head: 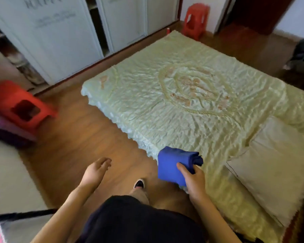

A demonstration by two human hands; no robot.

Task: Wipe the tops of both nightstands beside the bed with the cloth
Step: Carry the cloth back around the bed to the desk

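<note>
A folded blue cloth [172,163] is held in my right hand [194,183], over the near edge of the bed [182,95]. My left hand [95,171] hangs over the wooden floor with its fingers loosely apart and nothing in it. No nightstand top can be told in this view.
The bed has a pale green cover and two beige pillows [274,165] at the right. A red stool [23,106] lies at the left, another red stool [196,20] stands past the bed's far end. White wardrobe doors [60,37] line the back. My foot [139,183] is on the floor.
</note>
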